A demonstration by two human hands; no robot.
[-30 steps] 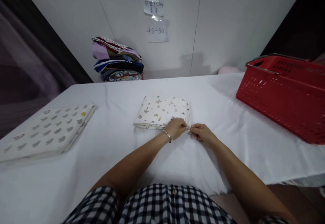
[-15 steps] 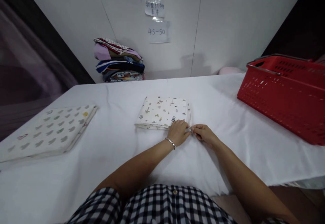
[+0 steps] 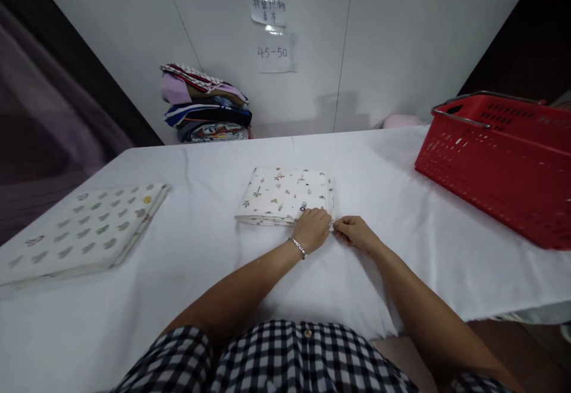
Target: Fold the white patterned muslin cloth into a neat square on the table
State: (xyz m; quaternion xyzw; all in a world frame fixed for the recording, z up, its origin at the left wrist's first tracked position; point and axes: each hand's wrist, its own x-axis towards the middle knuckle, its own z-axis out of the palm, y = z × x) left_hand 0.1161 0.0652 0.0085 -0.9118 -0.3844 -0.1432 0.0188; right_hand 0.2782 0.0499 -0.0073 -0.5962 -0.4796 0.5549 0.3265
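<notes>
A small folded white cloth (image 3: 283, 194) with little printed figures lies in the middle of the white table (image 3: 214, 262). My left hand (image 3: 313, 228), with a bracelet on the wrist, rests closed on the cloth's near right corner. My right hand (image 3: 354, 231) pinches the same corner from the right, fingers pressed together on the fabric edge. The two hands almost touch each other.
A larger folded cloth (image 3: 84, 229) with grey spots lies at the table's left. A red plastic basket (image 3: 499, 161) with a metal handle stands at the right. A stack of folded clothes (image 3: 205, 107) sits by the back wall, under paper notes (image 3: 272, 51).
Both hands have stayed at the cloth's near right corner, with only slight finger shifts. The cloth has not moved.
</notes>
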